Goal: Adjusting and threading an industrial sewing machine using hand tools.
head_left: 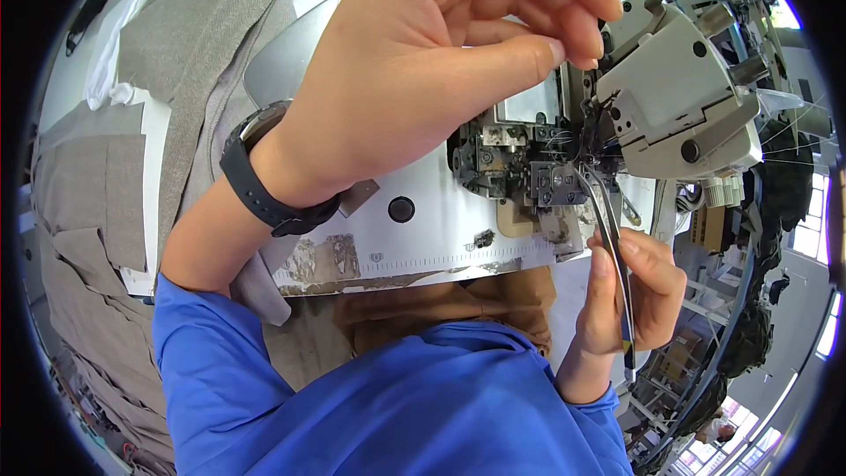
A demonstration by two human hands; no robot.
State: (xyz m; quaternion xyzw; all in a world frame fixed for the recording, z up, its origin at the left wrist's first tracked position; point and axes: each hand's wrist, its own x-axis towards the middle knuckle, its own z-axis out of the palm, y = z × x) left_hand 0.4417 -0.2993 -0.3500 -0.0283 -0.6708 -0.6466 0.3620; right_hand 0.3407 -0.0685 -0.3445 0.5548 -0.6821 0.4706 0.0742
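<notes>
My right hand (652, 286) grips a pair of metal tweezers (627, 322), their points up among the exposed parts below the head of an overlock sewing machine (665, 92). The tweezer arms stand slightly apart, and I cannot tell whether a thread is between the tips. Loose threads (561, 137) show around the metal looper mechanism (555, 185). Raised over the machine bed, my left hand (414, 70) has its fingers curled and the thumb close to the fingertips, left of the machine head. Whatever it pinches, if anything, is too small to make out.
Grey-brown fabric (198, 79) drapes along the left of the white machine bed (432, 238). Stacked fabric pieces (79, 185) lie farther left. A black round knob (401, 209) sits on the bed. Racks and a dark bundle (784, 185) stand on the right.
</notes>
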